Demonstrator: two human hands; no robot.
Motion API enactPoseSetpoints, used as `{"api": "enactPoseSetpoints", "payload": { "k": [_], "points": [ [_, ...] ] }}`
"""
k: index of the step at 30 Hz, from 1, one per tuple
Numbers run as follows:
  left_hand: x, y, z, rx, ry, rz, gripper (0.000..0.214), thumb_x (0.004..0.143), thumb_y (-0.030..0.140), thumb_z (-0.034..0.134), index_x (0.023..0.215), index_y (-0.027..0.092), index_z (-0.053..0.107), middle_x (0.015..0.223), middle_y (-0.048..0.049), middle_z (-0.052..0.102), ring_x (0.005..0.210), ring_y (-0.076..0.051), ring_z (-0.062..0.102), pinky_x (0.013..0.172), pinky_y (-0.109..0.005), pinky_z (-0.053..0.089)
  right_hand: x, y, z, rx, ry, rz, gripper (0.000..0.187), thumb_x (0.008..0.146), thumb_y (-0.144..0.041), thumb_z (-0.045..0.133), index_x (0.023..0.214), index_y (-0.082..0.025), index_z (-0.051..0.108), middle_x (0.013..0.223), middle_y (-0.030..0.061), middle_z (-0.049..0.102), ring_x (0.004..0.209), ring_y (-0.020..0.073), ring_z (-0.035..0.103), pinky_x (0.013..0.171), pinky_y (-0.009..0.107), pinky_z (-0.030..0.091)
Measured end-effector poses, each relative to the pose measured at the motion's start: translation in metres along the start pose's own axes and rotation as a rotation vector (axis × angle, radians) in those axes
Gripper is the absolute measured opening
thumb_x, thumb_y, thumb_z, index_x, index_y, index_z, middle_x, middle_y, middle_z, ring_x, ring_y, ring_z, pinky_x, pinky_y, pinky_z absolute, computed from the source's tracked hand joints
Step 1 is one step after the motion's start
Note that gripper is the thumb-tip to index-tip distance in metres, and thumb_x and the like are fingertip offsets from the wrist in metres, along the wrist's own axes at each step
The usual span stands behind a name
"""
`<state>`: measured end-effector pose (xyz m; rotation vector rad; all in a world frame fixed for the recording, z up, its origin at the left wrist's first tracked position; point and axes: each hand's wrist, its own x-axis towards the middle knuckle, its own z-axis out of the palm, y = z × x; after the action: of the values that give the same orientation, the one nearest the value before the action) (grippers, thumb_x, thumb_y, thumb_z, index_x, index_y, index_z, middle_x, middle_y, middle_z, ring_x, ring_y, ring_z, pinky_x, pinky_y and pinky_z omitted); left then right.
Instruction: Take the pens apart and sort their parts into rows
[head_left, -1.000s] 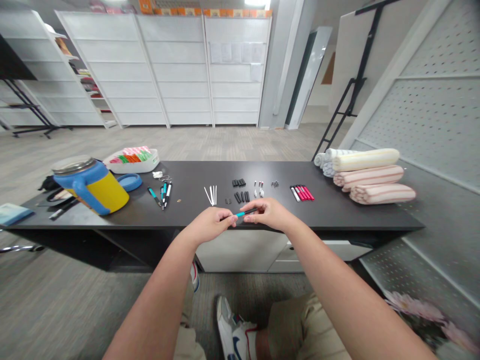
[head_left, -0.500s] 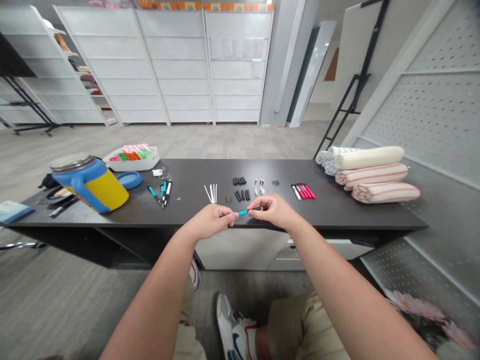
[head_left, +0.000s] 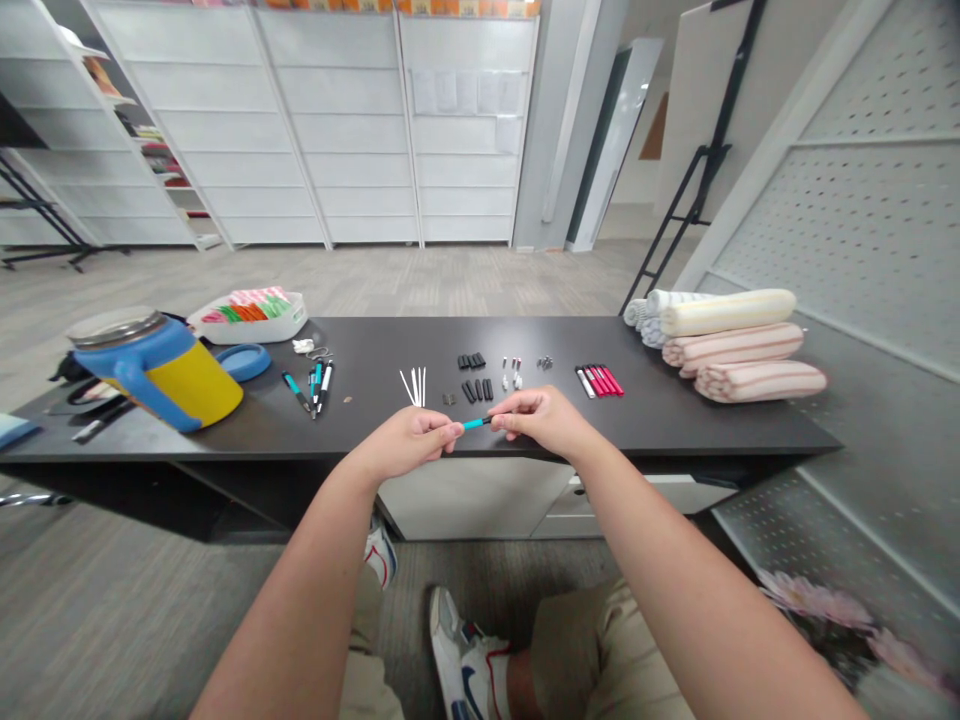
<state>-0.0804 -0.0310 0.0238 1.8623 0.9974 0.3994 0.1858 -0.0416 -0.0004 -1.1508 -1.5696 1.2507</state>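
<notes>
Over the front edge of the dark table, a teal and black pen (head_left: 474,424) lies level between my two hands. My left hand (head_left: 411,440) is closed on its teal end. The fingers of my right hand (head_left: 541,420) pinch the black end. Just beyond them on the table lie black pen grips (head_left: 478,390), shorter black pieces (head_left: 472,361), small springs (head_left: 448,398) and thin white refills (head_left: 414,386). Small clear and metal parts (head_left: 513,380) sit to their right. Pens (head_left: 321,385) in teal, white and black lie farther left.
Red barrels and a white one (head_left: 599,380) lie right of the parts. Rolled towels (head_left: 739,345) are stacked at the right end. A blue and yellow jug (head_left: 169,375), a blue lid (head_left: 246,362) and a white basket (head_left: 277,325) of colourful packets stand at the left.
The view has shifted slightly to the right. My right fingers have slid along the black end, and more of it shows beside the teal barrel. Both hands keep their hold.
</notes>
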Motion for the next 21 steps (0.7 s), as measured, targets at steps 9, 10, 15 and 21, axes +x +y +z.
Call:
{"api": "enactPoseSetpoints", "payload": {
  "k": [9,10,15,21],
  "points": [
    [0.001,-0.002,-0.005,-0.101,-0.025,-0.031,0.054,0.092,0.068,0.054,0.077,0.016,0.061,0.05,0.0054,0.043,0.046,-0.008,0.03,0.047,-0.022,0.021,0.001,0.008,0.0,0.035,0.035,-0.045,0.045,0.077,-0.054,0.082,0.106,-0.019,0.082,0.091,0.0093,0.081,0.067,0.0166,0.073,0.069,0.031,0.06],
    [0.001,-0.001,-0.005,-0.11,-0.027,-0.036,0.054,0.092,0.068,0.054,0.077,0.016,0.061,0.049,0.0055,0.043,0.045,-0.008,0.029,0.047,-0.022,0.021,0.001,0.008,0.0,0.037,0.044,-0.044,0.045,0.077,-0.055,0.082,0.105,-0.019,0.082,0.09,0.0094,0.081,0.067,0.0167,0.073,0.069,0.031,0.06],
    [0.003,0.001,-0.004,-0.138,-0.036,-0.037,0.054,0.09,0.068,0.056,0.077,0.016,0.06,0.048,0.0056,0.042,0.044,-0.007,0.029,0.047,-0.021,0.02,0.003,0.008,0.002,0.069,0.08,-0.03,0.047,0.076,-0.056,0.083,0.103,-0.018,0.083,0.086,0.0098,0.081,0.066,0.0171,0.073,0.068,0.031,0.061],
    [-0.008,-0.023,-0.02,-0.336,0.03,0.03,0.053,0.092,0.064,0.059,0.071,0.016,0.056,0.048,0.0075,0.036,0.042,-0.005,0.023,0.046,-0.022,0.012,-0.001,0.017,-0.009,0.329,0.393,-0.114,0.04,0.079,-0.054,0.083,0.1,-0.02,0.081,0.088,0.0078,0.08,0.06,0.0118,0.067,0.058,0.025,0.054]
  ]
}}
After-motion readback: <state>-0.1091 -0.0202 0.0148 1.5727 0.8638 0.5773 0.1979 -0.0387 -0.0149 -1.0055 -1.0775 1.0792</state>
